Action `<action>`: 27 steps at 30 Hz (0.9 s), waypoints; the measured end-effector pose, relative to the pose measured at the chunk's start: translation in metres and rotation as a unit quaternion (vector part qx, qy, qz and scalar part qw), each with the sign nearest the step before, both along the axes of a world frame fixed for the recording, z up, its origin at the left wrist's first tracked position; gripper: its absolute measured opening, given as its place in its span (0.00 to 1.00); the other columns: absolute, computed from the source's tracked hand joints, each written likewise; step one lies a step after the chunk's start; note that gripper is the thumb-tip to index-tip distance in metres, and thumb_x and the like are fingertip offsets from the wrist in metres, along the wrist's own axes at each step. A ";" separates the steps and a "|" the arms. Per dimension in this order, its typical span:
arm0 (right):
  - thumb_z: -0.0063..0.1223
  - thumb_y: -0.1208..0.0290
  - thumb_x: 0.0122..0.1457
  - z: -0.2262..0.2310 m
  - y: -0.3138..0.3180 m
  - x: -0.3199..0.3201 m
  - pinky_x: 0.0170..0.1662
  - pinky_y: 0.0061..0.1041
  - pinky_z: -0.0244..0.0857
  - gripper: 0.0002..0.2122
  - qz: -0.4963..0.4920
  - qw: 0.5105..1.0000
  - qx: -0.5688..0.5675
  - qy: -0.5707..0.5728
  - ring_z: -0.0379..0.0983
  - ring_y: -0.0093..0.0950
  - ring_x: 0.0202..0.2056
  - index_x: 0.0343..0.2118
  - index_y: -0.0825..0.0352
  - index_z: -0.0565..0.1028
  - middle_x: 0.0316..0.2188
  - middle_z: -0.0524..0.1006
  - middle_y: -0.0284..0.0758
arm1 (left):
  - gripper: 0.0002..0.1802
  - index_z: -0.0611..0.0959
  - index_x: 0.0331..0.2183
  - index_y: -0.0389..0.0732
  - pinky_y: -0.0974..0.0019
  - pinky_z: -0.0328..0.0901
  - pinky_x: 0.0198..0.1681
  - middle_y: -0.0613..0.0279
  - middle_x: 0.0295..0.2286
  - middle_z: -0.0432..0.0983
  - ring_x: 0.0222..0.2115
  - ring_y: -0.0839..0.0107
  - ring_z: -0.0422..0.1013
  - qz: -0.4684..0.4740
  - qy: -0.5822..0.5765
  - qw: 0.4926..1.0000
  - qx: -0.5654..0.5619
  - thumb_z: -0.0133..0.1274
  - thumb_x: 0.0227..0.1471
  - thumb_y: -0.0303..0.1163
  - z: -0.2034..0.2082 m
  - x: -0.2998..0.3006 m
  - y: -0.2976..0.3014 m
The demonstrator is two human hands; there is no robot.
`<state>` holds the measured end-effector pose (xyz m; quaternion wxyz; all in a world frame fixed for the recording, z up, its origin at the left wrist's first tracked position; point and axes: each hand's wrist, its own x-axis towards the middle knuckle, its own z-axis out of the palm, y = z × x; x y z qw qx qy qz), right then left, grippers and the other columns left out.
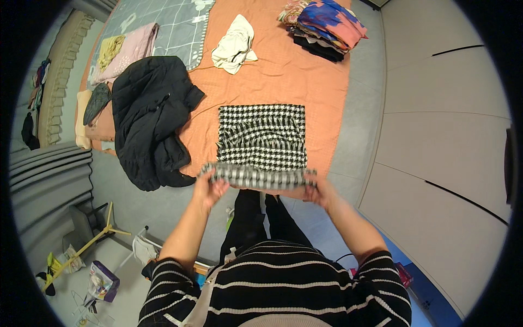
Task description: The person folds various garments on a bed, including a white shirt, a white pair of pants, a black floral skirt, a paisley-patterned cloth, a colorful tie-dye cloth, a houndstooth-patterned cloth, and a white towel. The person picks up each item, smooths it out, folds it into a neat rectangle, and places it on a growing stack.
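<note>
A black-and-white houndstooth cloth [261,133] lies flattened at the near edge of the bed, its middle wrinkled. Its near edge is lifted and folded up in a band, a little blurred by motion. My left hand [211,189] grips the left corner of that band, thumb and fingers closed on the fabric. At the right corner my right hand [320,189] pinches the same band, its fingers partly smeared. Left of the cloth is a black puffer jacket [152,120], its lower part hanging over the bed edge.
On the orange bedspread [283,82] lie a crumpled cream garment [235,46] and a stack of folded clothes [327,30]. A grey checked blanket [174,27] and pink folded fabric [131,52] are at the far left. Pale cabinets [436,109] line the right side.
</note>
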<state>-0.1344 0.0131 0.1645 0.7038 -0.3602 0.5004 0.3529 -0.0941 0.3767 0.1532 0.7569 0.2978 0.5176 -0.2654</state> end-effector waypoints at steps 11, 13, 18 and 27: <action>0.60 0.62 0.49 -0.167 -0.011 0.066 0.33 0.26 0.68 0.22 0.151 0.907 -0.370 -0.138 0.72 0.26 0.29 0.44 0.69 0.69 0.30 0.75 0.35 | 0.29 0.69 0.47 0.32 0.62 0.63 0.46 0.51 0.41 0.70 0.41 0.61 0.69 -0.222 -0.142 0.835 0.483 0.58 0.46 0.36 -0.136 0.071 -0.028; 0.63 0.59 0.46 -0.181 -0.004 0.052 0.40 0.28 0.68 0.30 0.232 0.827 -0.492 -0.141 0.72 0.32 0.36 0.48 0.72 0.66 0.36 0.75 0.42 | 0.33 0.69 0.47 0.29 0.62 0.62 0.48 0.47 0.44 0.70 0.45 0.58 0.68 -0.280 -0.143 0.780 0.541 0.62 0.43 0.36 -0.157 0.055 -0.022; 0.65 0.60 0.43 -0.169 0.014 0.044 0.43 0.34 0.66 0.26 0.247 0.830 -0.472 -0.169 0.73 0.42 0.40 0.42 0.71 0.70 0.38 0.76 0.46 | 0.23 0.76 0.41 0.34 0.63 0.66 0.41 0.52 0.37 0.76 0.35 0.63 0.73 -0.409 -0.090 0.811 0.408 0.61 0.44 0.35 -0.160 0.056 -0.016; 0.56 0.72 0.52 -0.087 0.024 0.091 0.40 0.29 0.64 0.14 0.137 0.744 -0.537 -0.374 0.71 0.36 0.37 0.40 0.72 0.70 0.36 0.74 0.43 | 0.19 0.73 0.42 0.35 0.71 0.63 0.36 0.62 0.34 0.72 0.33 0.77 0.67 -0.243 -0.344 0.795 0.437 0.54 0.53 0.37 -0.123 0.065 -0.011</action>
